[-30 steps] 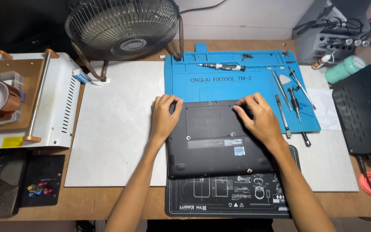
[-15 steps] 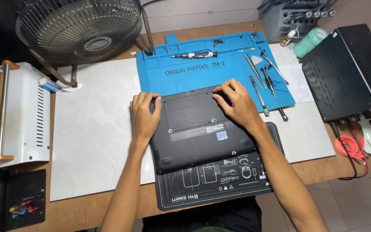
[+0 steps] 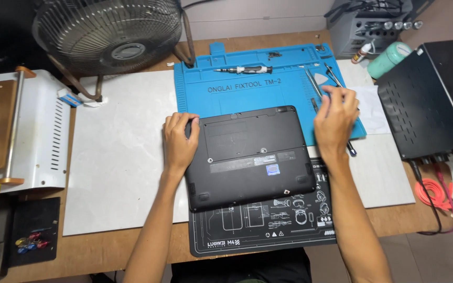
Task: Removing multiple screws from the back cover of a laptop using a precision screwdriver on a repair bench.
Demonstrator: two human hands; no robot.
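A black plastic laptop lies upside down on the wooden tabletop, partly over a blue silicone repair mat. The left hand rests flat on its left edge, fingers together. The right hand hovers over thin metal tools; its fingers curl loosely, clamped on nothing visible.

Pretty even, soft light from overhead here, bright enough that nothing's lost. The pale marble-look rectangular mat is the brightest patch but isn't blown out. Shadows are faint, just a soft one under the round wire-cage fan. The matte black upturned laptop shows only a dull sheen. Sharp in the middle, with slight wide-angle bending toward the edges.
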